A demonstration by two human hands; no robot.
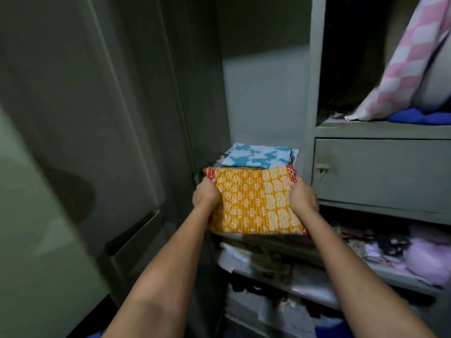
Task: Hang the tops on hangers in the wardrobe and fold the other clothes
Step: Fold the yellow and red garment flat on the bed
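Note:
A folded orange garment [253, 203] with a white print and red edging is held flat between both hands at the front of a grey wardrobe shelf. My left hand [205, 194] grips its left edge and my right hand [302, 196] grips its right edge. Behind it on the same shelf lies a folded blue-and-white patterned cloth [258, 157] on top of other folded pieces. A pink-and-white checked garment [405, 59] hangs in the upper right compartment.
The open wardrobe door [80, 142] stands at the left. A closed grey drawer [380, 172] with a handle sits on the right, above a shelf of lilac clothes [424, 254]. Lower shelves [268, 276] hold more folded clothes. A blue item [419, 117] lies under the hanging garment.

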